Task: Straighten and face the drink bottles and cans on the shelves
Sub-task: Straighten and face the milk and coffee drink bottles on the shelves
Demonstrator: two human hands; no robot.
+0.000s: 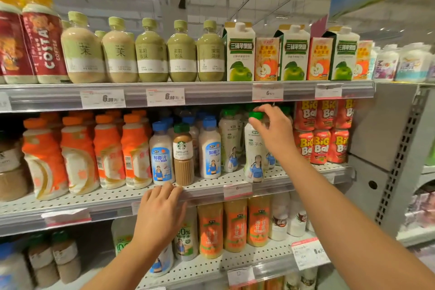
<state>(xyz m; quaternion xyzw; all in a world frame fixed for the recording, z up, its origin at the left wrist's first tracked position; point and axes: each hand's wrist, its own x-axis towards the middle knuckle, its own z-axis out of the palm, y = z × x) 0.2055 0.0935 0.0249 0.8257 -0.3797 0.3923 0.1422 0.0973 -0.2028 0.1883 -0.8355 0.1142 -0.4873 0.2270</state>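
Note:
A white coconut-water bottle (253,150) with a green cap stands near the front edge of the middle shelf (211,186). My right hand (273,132) grips it around the cap and neck. My left hand (162,209) rests flat on the middle shelf's front rail, fingers apart, holding nothing, just below a brown Starbucks latte bottle (183,155). That latte bottle stands between two blue-capped coconut milk bottles (162,155). More green-capped bottles (230,141) stand behind the one I hold.
Orange-capped bottles (108,150) fill the middle shelf's left, red Big Ball cans (320,134) its right. The top shelf holds Costa coffee, green tea bottles (150,52) and apple cartons (240,52). Orange juice bottles (235,226) stand on the lower shelf. A grey upright (397,153) bounds the right.

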